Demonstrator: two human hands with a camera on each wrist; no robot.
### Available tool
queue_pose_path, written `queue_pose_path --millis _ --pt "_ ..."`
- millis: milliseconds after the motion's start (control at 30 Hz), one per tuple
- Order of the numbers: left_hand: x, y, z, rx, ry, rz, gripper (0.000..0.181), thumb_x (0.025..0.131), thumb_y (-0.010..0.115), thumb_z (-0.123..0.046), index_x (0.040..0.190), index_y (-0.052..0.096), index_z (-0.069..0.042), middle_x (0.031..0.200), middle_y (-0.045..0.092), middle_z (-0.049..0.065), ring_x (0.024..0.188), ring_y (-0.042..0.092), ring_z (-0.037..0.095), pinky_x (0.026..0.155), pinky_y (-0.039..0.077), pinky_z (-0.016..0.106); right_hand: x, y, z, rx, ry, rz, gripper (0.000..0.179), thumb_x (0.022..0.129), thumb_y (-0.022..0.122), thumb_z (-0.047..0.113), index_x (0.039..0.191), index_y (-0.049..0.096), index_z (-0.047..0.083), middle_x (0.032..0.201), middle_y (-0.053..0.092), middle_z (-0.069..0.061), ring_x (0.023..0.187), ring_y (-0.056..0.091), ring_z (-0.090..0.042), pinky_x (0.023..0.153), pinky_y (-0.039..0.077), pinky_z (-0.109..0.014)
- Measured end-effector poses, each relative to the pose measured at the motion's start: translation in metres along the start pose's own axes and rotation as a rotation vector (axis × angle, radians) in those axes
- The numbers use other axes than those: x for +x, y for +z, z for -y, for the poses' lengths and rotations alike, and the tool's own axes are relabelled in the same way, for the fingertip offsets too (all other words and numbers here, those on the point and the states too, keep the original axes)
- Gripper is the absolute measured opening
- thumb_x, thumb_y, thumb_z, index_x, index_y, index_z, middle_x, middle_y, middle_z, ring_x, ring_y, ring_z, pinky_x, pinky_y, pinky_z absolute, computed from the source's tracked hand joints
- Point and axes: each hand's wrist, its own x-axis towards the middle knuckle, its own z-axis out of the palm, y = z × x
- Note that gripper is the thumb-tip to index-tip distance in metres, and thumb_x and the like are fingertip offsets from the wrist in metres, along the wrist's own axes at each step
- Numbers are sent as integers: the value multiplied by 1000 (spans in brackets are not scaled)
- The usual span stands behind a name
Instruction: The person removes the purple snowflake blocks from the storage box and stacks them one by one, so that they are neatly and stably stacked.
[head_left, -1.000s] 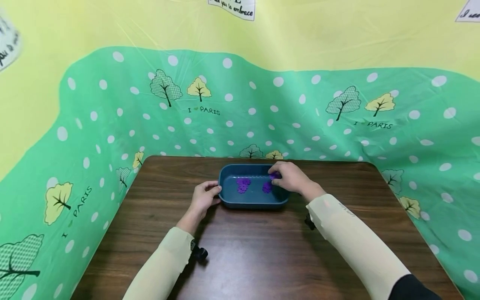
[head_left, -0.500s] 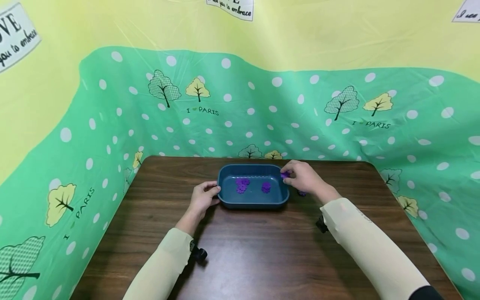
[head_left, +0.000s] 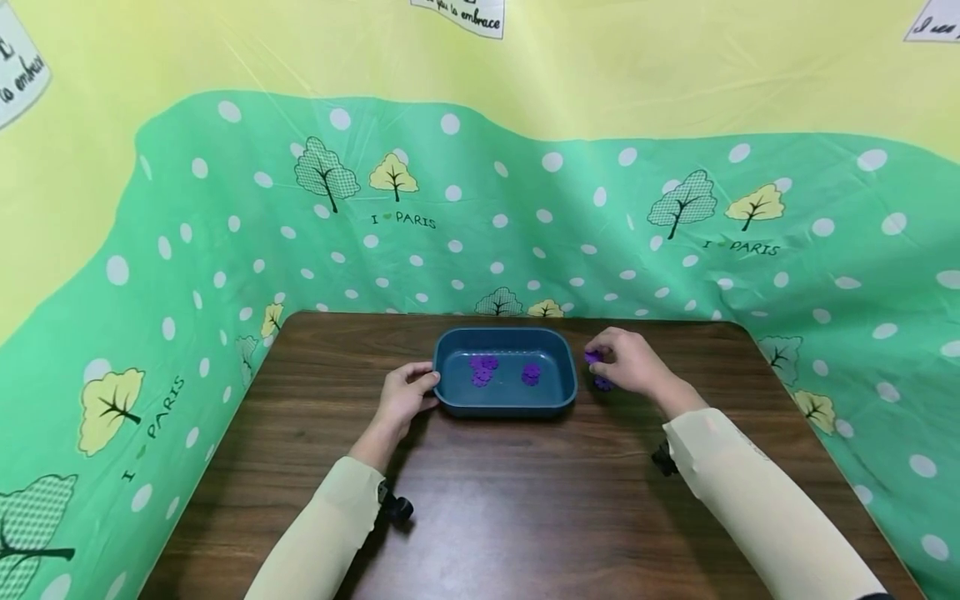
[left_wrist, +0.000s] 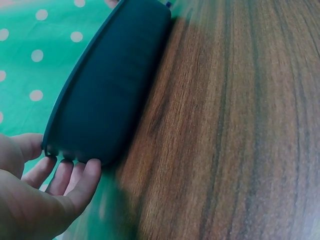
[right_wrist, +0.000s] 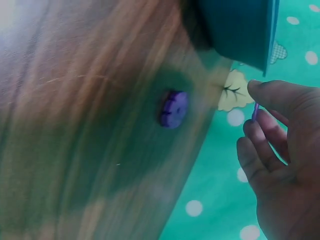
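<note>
Green-and-yellow cloth (head_left: 480, 187), reading "PARIS" and "embrace", hangs behind the wood-grain table (head_left: 487, 500). On it sits a blue tray (head_left: 506, 412), its left end gripped by the left hand (head_left: 401, 400). The right hand (head_left: 633, 364), at the tray's right rim half a second ago, is now clear of it. Purple pieces (head_left: 482, 372) lie inside; only the right wrist view shows the notched side of a purple pile (right_wrist: 174, 109) on the table, and edge-on, the thin disc (right_wrist: 255, 112) this hand pinches.
</note>
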Motion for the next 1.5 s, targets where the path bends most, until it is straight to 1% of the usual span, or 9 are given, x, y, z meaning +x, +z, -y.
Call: queue_pose_path --millis 167,333,600,733,900,1067,1267,1400,1500 --pt "-1 0 -1 4 -3 3 36 99 68 -8 132 63 3 116 65 15 101 67 24 84 64 42 -9 4 -9 7 20 -1 22 87 79 5 108 76 -1 108 70 -17 98 65 -34 85 57 -53" --pt "-1 0 -1 4 -5 2 35 99 68 -8 132 64 3 117 65 15 101 67 25 83 64 40 -16 11 -20 -7 63 16 20 88 79 6 108 76 2 109 70 -15 99 64 -32 87 56 -53" --pt "-1 -1 -1 2 -2 6 36 99 68 -9 133 63 3 116 64 14 101 66 23 86 63 42 -25 20 -33 -13 102 38 19 88 79 7 107 76 4 112 71 -13 103 66 -33 90 56 -54" --pt "0 -1 -1 -5 2 7 36 99 68 -9 132 64 3 114 65 13 100 66 21 85 63 42 -26 22 -35 -7 98 34 18 88 79 6 106 76 4 110 71 -13 103 66 -33 91 56 -55" --pt "0 -1 -1 -5 -1 5 35 99 68 -9 131 64 3 112 65 12 98 66 20 83 64 41 -26 25 -36 -2 77 28 18 86 80 5 104 77 4 108 71 -13 100 66 -32 88 57 -54" --pt "0 0 -1 -10 -2 0 33 99 68 -8 130 65 2 112 66 12 95 66 17 83 64 41 -27 26 -36 4 65 33 17 86 81 6 103 77 5 108 71 -13 99 67 -32 86 57 -53" --pt "1 1 -1 -12 -6 -8 32 98 68 -8 129 66 2 112 66 12 94 66 16 83 64 42 -28 27 -35 7 80 41 17 87 80 5 104 77 5 109 72 -13 100 66 -32 88 56 -55" --pt "1 0 0 -16 0 0 34 98 69 -9 130 65 3 112 66 12 96 66 17 81 64 40 -28 28 -36 8 92 46 18 87 80 5 104 77 5 110 72 -13 102 66 -33 89 56 -55" --pt "0 -1 0 -22 12 3 36 98 68 -8 131 63 5 110 66 11 95 67 17 78 65 37 -28 29 -37 12 97 48 18 87 80 4 105 77 5 111 72 -13 102 66 -33 89 57 -55"
